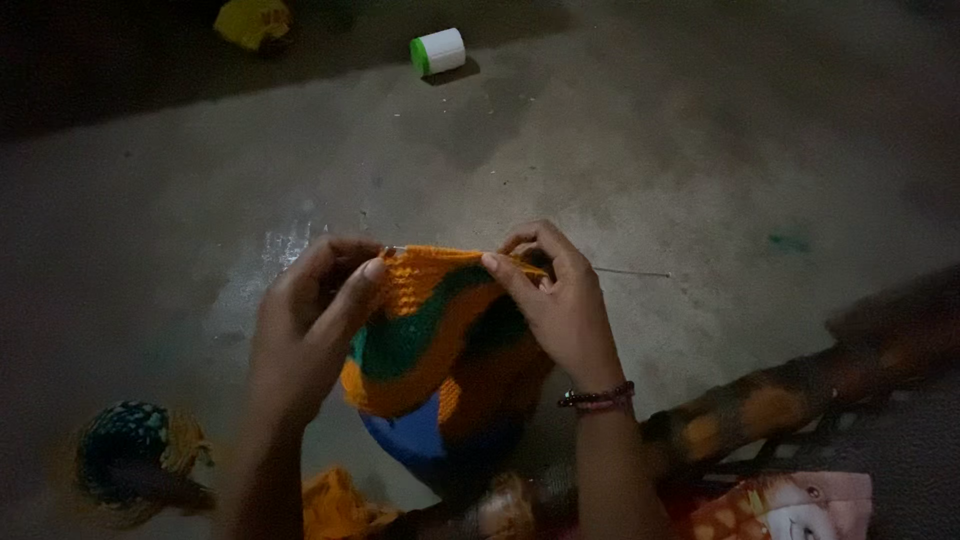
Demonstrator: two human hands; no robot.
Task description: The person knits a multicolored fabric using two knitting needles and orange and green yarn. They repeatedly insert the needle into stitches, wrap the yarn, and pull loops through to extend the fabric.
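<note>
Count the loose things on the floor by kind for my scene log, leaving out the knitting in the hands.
White jar with green lid: 1
Yellow object, too dim to name: 1
Dark green and yellow yarn bundle: 1
Orange yarn heap: 1
Total: 4

Dim, grainy view here: the grey concrete floor (640, 150) catches faint light across the middle while the upper left of the frame sinks into black. Lower corners fall into murk, soft and blurred, colours muddy throughout.
</note>
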